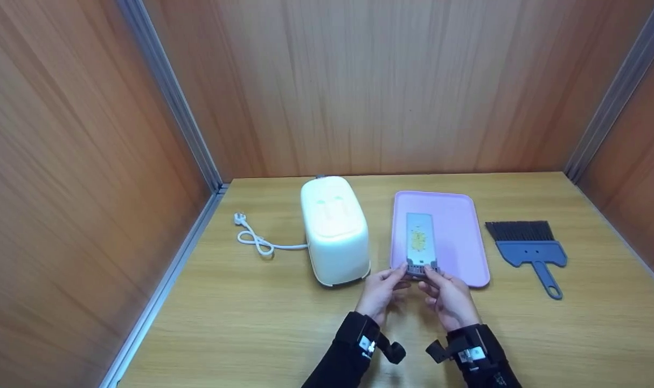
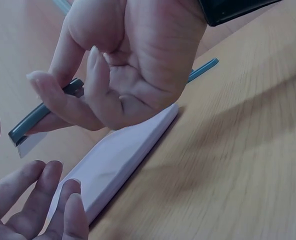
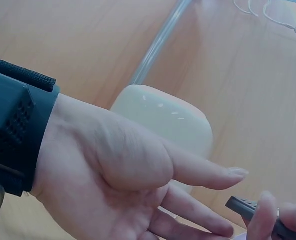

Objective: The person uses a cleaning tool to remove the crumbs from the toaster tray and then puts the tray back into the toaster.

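My left hand pinches the dark handle of a flat grey crumb tray between thumb and fingers. Yellow crumbs lie on its surface. The crumb tray is held above the left part of a lilac tray. My right hand is close to the handle's other end. In the right wrist view its thumb and fingers stand apart around the handle, with a visible gap at the thumb. The left wrist view also shows the handle in the left hand's grip, above the lilac tray.
A white toaster stands left of the lilac tray, its white cord and plug lying to the left. On the right lies a blue brush with black bristles. Wooden panels enclose the table at back and sides.
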### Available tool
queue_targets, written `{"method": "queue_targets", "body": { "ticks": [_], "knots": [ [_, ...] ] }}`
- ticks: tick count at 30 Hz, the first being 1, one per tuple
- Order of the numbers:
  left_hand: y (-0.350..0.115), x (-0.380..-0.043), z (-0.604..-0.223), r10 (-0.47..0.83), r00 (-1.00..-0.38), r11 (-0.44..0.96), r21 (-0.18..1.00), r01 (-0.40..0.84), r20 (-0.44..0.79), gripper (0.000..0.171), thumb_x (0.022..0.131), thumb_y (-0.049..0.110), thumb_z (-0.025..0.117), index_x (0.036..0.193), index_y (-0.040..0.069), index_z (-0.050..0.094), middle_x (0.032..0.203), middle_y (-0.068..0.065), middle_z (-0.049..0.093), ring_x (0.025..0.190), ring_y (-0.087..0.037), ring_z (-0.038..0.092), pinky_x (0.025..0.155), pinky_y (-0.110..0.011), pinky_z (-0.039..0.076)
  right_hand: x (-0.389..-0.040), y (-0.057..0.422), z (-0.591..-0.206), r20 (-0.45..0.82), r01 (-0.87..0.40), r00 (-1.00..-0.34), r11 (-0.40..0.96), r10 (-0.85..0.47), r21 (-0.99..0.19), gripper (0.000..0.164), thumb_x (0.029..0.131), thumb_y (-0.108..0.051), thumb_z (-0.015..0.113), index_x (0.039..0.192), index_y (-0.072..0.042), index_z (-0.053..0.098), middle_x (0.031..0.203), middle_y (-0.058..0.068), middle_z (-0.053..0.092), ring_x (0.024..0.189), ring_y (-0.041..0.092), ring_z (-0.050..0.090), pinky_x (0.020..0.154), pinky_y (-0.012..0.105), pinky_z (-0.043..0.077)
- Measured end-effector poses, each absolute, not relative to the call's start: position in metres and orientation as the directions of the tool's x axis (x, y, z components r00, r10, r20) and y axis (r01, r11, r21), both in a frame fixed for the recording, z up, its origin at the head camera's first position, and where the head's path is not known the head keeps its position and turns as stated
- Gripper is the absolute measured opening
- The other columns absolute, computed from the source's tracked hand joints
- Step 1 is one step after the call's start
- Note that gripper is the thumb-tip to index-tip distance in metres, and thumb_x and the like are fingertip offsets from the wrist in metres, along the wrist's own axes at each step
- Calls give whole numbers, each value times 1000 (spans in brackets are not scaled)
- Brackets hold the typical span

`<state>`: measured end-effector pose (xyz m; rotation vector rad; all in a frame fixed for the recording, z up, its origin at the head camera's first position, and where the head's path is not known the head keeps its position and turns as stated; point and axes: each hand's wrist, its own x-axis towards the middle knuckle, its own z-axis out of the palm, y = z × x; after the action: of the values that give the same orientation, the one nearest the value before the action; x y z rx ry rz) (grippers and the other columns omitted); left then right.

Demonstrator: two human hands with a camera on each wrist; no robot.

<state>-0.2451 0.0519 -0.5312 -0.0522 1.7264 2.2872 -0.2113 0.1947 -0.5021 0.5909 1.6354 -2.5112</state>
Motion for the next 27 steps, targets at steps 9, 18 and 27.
{"method": "queue_targets", "body": {
  "ticks": [9,18,27],
  "knots": [
    [59,-242,-530,197,-965,-245,944,-221,-174,33,89,37,72,103,8,76,91,-8,76,88,-22,63,64,-27,38,-212,190,-505,-374,286,-920,-454,117,-844,33,99,-28,61,123,-7,55,95,-5,73,78,6,65,60,18,42],
    [62,-241,-531,184,-971,-326,922,-209,-155,31,90,29,72,105,3,74,96,-7,75,96,-18,64,94,-37,41,-214,180,-509,-351,247,-926,-486,135,-838,18,97,-24,63,110,-11,65,92,-4,74,78,8,65,63,21,41],
    [64,-241,-532,170,-976,-372,909,-190,-135,33,95,29,66,106,-2,72,91,-4,74,90,-14,64,89,-31,44,-214,174,-511,-344,223,-922,-483,178,-847,16,96,-24,65,106,-11,68,89,-3,75,74,8,66,64,21,44]
  ]
}}
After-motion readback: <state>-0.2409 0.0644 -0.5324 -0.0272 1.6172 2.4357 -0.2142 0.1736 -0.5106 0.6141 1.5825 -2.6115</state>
